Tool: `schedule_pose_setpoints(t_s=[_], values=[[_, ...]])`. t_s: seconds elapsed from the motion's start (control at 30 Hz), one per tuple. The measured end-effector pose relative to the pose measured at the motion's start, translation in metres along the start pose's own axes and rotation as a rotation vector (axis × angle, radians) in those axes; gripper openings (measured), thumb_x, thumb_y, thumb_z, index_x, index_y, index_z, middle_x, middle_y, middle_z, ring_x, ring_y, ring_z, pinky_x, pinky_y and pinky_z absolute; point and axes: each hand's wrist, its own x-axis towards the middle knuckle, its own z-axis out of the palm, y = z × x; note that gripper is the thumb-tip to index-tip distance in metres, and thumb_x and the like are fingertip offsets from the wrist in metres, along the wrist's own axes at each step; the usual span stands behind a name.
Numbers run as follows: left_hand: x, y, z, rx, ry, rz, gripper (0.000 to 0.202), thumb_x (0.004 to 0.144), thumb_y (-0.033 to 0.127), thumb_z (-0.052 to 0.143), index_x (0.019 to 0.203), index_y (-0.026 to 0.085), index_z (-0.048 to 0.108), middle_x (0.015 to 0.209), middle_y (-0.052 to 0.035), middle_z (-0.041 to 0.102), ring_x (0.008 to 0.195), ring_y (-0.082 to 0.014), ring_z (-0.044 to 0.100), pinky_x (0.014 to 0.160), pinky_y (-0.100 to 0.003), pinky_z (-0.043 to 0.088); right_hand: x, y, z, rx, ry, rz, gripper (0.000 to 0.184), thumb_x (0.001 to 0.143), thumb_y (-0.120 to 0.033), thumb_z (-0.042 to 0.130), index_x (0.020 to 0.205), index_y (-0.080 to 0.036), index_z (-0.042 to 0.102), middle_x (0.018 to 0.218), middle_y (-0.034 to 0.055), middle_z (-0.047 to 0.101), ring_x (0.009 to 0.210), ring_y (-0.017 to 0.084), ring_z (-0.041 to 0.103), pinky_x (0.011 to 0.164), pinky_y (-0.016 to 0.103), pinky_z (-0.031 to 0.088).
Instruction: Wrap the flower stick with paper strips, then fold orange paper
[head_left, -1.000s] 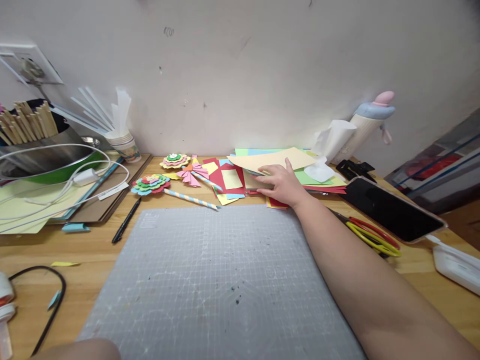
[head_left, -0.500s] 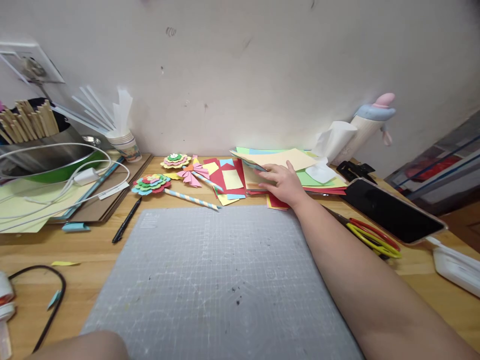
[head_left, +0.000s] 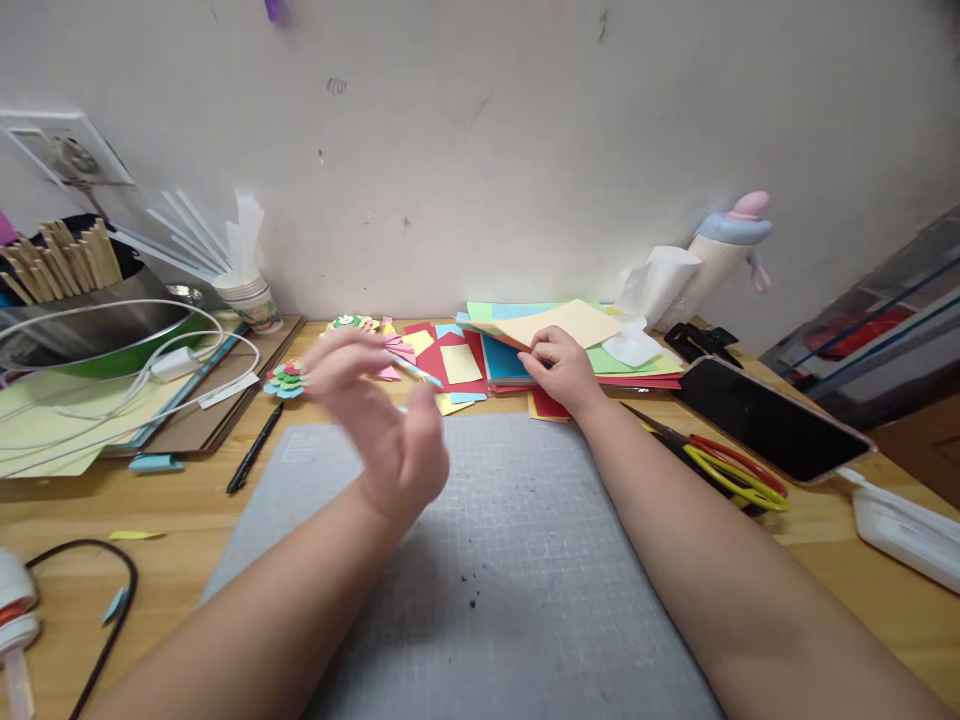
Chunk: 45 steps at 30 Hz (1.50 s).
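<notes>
My right hand (head_left: 562,372) is at the left part of a stack of coloured paper by the wall. Its fingers are closed on the near edge of the upper sheets, with a beige sheet (head_left: 574,322) on top. Under the raised edge a blue sheet (head_left: 501,360) shows. My left hand (head_left: 382,430), blurred, hovers over the grey cutting mat (head_left: 525,530) with fingers apart and nothing in them. Behind it are layered paper flowers (head_left: 285,380), partly hidden. Between the flowers and the stack lie red paper pieces with a small yellow piece (head_left: 460,364) on them.
Scissors (head_left: 735,470) and a black phone (head_left: 780,415) lie on the right, a bottle (head_left: 712,255) behind. On the left are a black pen (head_left: 255,448), a paper cup (head_left: 255,300) of white strips, a metal pot with wooden sticks (head_left: 64,260), white cables and a glue gun (head_left: 15,610).
My left hand has risen from the bottom edge to above the mat. My right hand has closed its fingers on the sheets, and the blue sheet beneath has come into view.
</notes>
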Motion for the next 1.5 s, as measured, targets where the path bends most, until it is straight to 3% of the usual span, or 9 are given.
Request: schedule_pose_setpoints(t_s=[0.07,0.13,0.23,0.47,0.67,0.87,1.1,1.27,1.5], values=[[-0.001,-0.007,0.025,0.06,-0.252,-0.071,0.027,0.085,0.028,0.045,0.112,0.026,0.041,0.111,-0.0055,0.049,0.11,-0.0204,0.049,0.098,-0.041,0.041,0.0,-0.002,-0.002,-0.035,0.055,0.043,0.025,0.09,-0.031,0.046,0.079,-0.022,0.066,0.093,0.0085,0.06,0.088,0.023,0.059,0.077,0.037,0.049],[-0.003,-0.014,0.05,0.288,-0.639,-0.22,0.029,0.085,0.023,0.042,0.114,0.024,0.046,0.116,-0.0072,0.053,0.111,-0.0203,0.05,0.094,-0.038,0.042,0.0,-0.002,-0.004,-0.079,0.086,0.073,0.026,0.091,-0.027,0.042,0.097,-0.022,0.067,0.101,0.0104,0.062,0.097,0.026,0.057,0.085,0.041,0.046],[-0.008,-0.024,0.078,0.382,-0.779,-0.216,0.028,0.08,0.019,0.049,0.105,0.026,0.06,0.119,-0.0063,0.057,0.115,-0.0264,0.047,0.096,-0.045,0.038,0.001,-0.002,-0.005,-0.153,0.078,0.091,0.031,0.09,-0.022,0.04,0.109,-0.022,0.065,0.109,0.0109,0.064,0.105,0.028,0.055,0.096,0.047,0.038],[-0.023,-0.033,0.102,0.489,-0.838,-0.115,0.025,0.079,0.026,0.054,0.098,0.018,0.067,0.124,-0.0132,0.055,0.123,-0.0315,0.038,0.103,-0.05,0.024,-0.002,0.001,-0.005,-0.251,-0.125,0.03,0.03,0.086,-0.042,0.057,0.11,-0.027,0.068,0.116,0.0067,0.064,0.106,0.028,0.057,0.102,0.054,0.028],[-0.029,-0.05,0.105,0.449,-0.876,-0.165,0.032,0.071,0.014,0.053,0.098,0.025,0.067,0.123,-0.0052,0.059,0.116,-0.0274,0.046,0.096,-0.045,0.035,-0.001,0.005,-0.008,-0.248,-0.25,-0.016,0.041,0.078,-0.052,0.066,0.115,-0.033,0.066,0.117,0.0043,0.064,0.106,0.027,0.057,0.099,0.053,0.031],[-0.02,-0.058,0.104,0.387,-0.858,-0.164,0.045,0.07,0.01,0.05,0.105,0.033,0.066,0.126,0.0042,0.058,0.12,-0.0207,0.045,0.099,-0.039,0.035,-0.001,0.006,-0.006,-0.216,-0.245,0.016,0.035,0.082,-0.048,0.064,0.113,-0.032,0.068,0.115,0.0034,0.066,0.103,0.026,0.059,0.091,0.044,0.04],[-0.021,-0.051,0.098,0.466,-0.769,-0.112,0.035,0.075,0.014,0.048,0.102,0.024,0.068,0.125,-0.0064,0.057,0.121,-0.026,0.042,0.101,-0.046,0.029,0.0,0.003,-0.005,-0.184,-0.209,0.08,0.029,0.092,-0.043,0.048,0.106,-0.031,0.071,0.109,0.0007,0.07,0.099,0.023,0.062,0.084,0.038,0.044],[-0.025,-0.047,0.095,0.472,-0.829,0.02,0.025,0.076,0.018,0.051,0.091,0.026,0.07,0.113,-0.0062,0.062,0.118,-0.0258,0.044,0.104,-0.047,0.025,0.002,-0.004,-0.004,-0.2,-0.178,0.126,0.035,0.096,-0.038,0.039,0.098,-0.026,0.072,0.101,0.0024,0.072,0.092,0.022,0.064,0.079,0.035,0.045],[-0.028,-0.05,0.098,0.507,-0.853,0.067,0.021,0.084,0.026,0.049,0.097,0.026,0.066,0.114,-0.0067,0.06,0.122,-0.0258,0.04,0.109,-0.048,0.018,0.001,-0.009,-0.003,-0.241,-0.108,0.152,0.037,0.096,-0.036,0.036,0.1,-0.022,0.07,0.098,0.0065,0.071,0.092,0.025,0.062,0.083,0.038,0.042]])
